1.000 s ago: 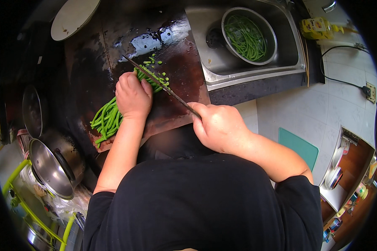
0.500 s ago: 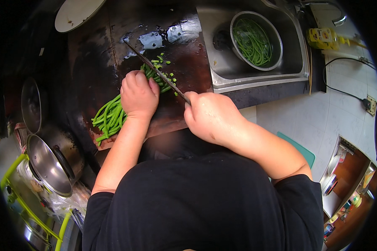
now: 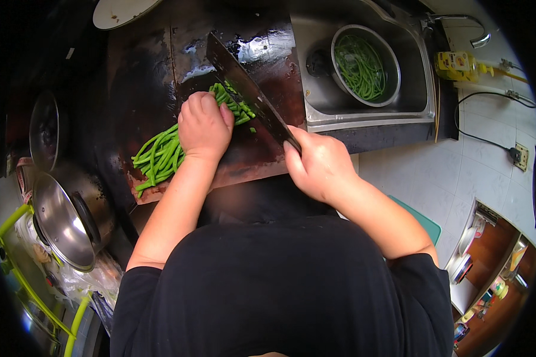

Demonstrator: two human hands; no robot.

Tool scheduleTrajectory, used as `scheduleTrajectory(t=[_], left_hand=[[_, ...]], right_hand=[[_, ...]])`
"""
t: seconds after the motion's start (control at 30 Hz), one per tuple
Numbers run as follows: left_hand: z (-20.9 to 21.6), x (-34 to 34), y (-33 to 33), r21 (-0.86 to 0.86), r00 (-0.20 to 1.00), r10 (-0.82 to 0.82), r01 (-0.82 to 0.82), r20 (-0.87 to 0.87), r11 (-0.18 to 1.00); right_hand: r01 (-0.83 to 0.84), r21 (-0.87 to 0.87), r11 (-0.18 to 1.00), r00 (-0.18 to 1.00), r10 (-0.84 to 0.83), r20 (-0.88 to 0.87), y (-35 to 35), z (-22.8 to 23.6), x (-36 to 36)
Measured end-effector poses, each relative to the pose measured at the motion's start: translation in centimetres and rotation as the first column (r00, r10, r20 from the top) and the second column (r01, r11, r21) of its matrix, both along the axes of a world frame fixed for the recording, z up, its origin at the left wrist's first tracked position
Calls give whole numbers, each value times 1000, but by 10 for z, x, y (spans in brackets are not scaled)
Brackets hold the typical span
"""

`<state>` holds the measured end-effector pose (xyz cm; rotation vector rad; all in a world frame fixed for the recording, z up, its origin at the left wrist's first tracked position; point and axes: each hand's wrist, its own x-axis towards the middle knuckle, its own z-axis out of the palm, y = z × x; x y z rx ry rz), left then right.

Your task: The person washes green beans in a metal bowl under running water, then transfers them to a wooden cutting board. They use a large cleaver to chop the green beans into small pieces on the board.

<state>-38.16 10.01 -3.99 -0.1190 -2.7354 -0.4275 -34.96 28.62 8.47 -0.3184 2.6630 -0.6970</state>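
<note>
My left fingers (image 3: 196,106) clasp the green beans (image 3: 161,156), which trail toward eight o'clock on the counter (image 3: 143,107); my right fingers (image 3: 302,138) grip the cleaver (image 3: 250,89), pointing to eleven. I'd best curl my left fingertips behind the knuckles.

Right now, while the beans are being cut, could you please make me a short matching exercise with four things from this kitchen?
Column one
1. Knife
2. Bunch of green beans
3. Metal bowl
4. Bottle

Column two
A. Yellow, to the right of the sink
B. Under the left hand, on the dark work surface
C. Inside the sink, with other green beans in it
D. Held in the right hand, its blade slanting up to the left

Right pairs: 1-D, 2-B, 3-C, 4-A
</note>
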Motion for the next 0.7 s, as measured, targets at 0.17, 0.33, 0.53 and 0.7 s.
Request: scheduleTrajectory(t=[0.17,0.33,0.53,0.7], left_hand=[[-1,1,-1,11,1000,18,-18,11,1000],[-1,1,-1,21,1000,9,-9,14,1000],[1,1,-2,11,1000,4,-4,17,1000],[1,1,-2,2,1000,8,-8,18,1000]], right_hand=[[-14,-20,1000,1000,14,-13,2,12,13],[-32,23,999,999,31,35,2,6,17],[-56,63,996,994,50,98,-11,12,7],[-80,64,995,988,70,138,-23,9,-12]])
